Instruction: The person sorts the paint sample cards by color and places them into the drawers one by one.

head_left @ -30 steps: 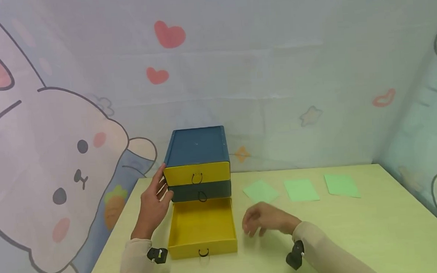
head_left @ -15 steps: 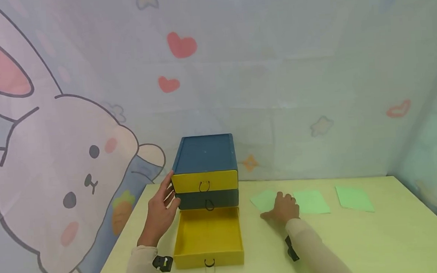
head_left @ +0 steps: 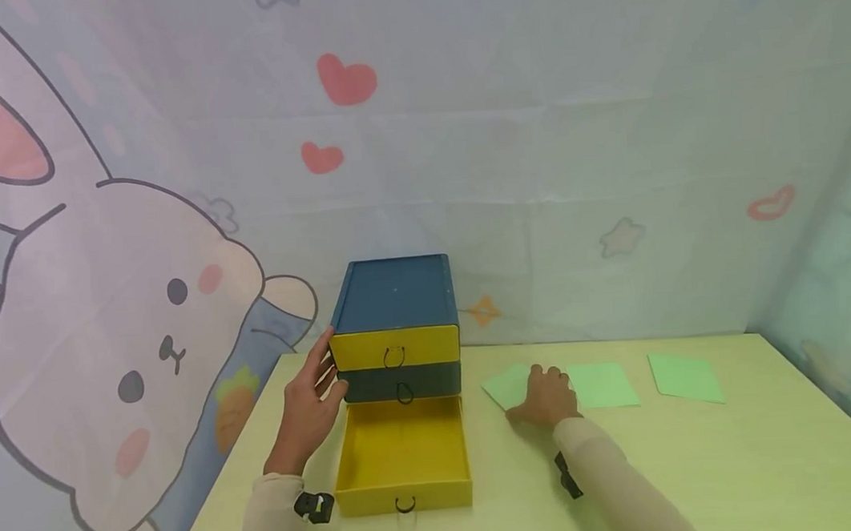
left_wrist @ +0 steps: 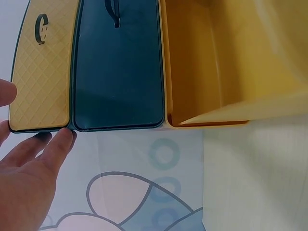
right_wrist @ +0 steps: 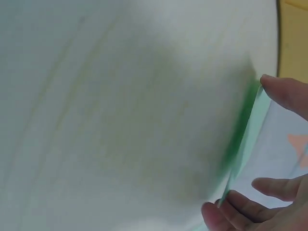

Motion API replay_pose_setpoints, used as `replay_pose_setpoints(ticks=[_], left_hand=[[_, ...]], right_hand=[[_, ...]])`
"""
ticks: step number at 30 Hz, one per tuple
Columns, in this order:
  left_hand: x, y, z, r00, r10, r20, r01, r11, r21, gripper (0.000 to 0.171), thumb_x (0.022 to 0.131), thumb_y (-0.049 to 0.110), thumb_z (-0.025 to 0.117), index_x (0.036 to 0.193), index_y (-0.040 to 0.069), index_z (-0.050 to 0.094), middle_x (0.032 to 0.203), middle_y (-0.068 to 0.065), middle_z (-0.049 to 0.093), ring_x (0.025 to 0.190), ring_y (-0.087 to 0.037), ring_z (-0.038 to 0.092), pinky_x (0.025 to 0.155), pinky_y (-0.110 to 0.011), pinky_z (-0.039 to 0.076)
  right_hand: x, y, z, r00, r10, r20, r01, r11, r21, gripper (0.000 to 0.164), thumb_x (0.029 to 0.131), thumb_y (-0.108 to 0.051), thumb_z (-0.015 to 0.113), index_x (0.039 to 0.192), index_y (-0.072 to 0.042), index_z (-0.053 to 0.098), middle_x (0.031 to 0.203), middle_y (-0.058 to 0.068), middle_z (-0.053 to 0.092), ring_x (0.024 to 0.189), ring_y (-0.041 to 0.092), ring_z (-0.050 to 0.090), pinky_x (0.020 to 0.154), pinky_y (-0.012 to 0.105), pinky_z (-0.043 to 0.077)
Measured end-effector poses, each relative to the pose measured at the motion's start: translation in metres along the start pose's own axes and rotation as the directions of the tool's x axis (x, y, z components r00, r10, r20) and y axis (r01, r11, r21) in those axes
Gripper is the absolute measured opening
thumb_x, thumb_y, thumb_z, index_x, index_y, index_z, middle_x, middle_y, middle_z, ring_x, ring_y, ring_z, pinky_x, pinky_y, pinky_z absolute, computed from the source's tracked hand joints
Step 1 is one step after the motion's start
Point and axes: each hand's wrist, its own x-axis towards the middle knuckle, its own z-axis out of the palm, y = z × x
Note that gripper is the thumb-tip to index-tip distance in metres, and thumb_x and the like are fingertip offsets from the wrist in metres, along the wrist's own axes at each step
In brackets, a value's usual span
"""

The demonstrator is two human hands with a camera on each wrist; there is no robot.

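Observation:
My left hand [head_left: 306, 408] rests against the left side of a small drawer cabinet [head_left: 398, 295] with a blue top. In the left wrist view its relaxed fingers touch the cabinet's edge beside the yellow top drawer [left_wrist: 43, 77]. The dark teal middle drawer [left_wrist: 118, 77] is closed, while the yellow bottom drawer [head_left: 404, 497] is pulled out. To the right, my right hand [head_left: 548, 395] grips the leftmost light green paper square [head_left: 506, 386]. From the right wrist, the paper [right_wrist: 254, 120] shows edge-on, spanning from thumb to fingertips, its near edge lifted off the table.
Two more green paper squares, a middle one [head_left: 605, 385] and a right one [head_left: 686, 378], lie in a row on the pale yellow table [head_left: 739, 457]. A cartoon-printed curtain [head_left: 522, 172] hangs behind and at the sides.
My right hand has moved from beside the open drawer to the leftmost paper square and taken hold of it. My left hand keeps its place on the cabinet. The head view has shifted slightly.

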Motion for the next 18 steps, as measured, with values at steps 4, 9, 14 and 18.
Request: replay_pose_setpoints(ticks=[4,9,14,18], left_hand=[[0.0,0.002,0.0,1.0,-0.009,0.0,0.009,1.0,0.001,0.075,0.099,0.001,0.052,0.161,0.032,0.023,0.167,-0.006,0.027,0.146,-0.037,0.043,0.114,-0.043,0.042],[-0.001,0.002,0.0,1.0,-0.009,-0.001,0.009,1.0,0.004,0.075,0.099,0.001,0.051,0.161,0.032,0.023,0.167,-0.006,0.027,0.146,-0.037,0.043,0.114,-0.043,0.042],[0.0,0.003,0.0,1.0,-0.011,-0.003,0.011,1.0,0.004,0.074,0.099,0.002,0.051,0.161,0.031,0.023,0.167,-0.006,0.027,0.145,-0.038,0.043,0.114,-0.044,0.042],[-0.001,0.003,0.0,1.0,-0.019,-0.001,0.019,1.0,0.005,0.075,0.099,0.002,0.05,0.161,0.032,0.022,0.167,-0.006,0.026,0.146,-0.038,0.043,0.114,-0.045,0.042]], right_hand=[[-0.012,-0.005,-0.014,0.994,-0.11,0.008,0.111,0.993,-0.037,0.085,0.071,-0.043,0.087,0.127,0.011,0.052,0.114,0.029,0.057,0.104,0.043,0.057,0.079,0.054,0.058],[-0.039,-0.017,-0.035,0.97,-0.242,-0.004,0.242,0.969,-0.047,0.09,0.072,-0.044,0.088,0.137,0.006,0.05,0.122,0.026,0.056,0.106,0.038,0.056,0.078,0.05,0.058],[-0.068,-0.029,-0.058,0.943,-0.332,-0.034,0.333,0.943,0.008,0.086,0.072,-0.04,0.088,0.138,0.002,0.052,0.125,0.021,0.056,0.104,0.032,0.056,0.078,0.045,0.057],[-0.089,-0.041,-0.07,0.924,-0.381,-0.025,0.382,0.923,0.053,0.082,0.071,-0.039,0.089,0.136,-0.002,0.055,0.128,0.018,0.057,0.105,0.027,0.056,0.077,0.04,0.057]])
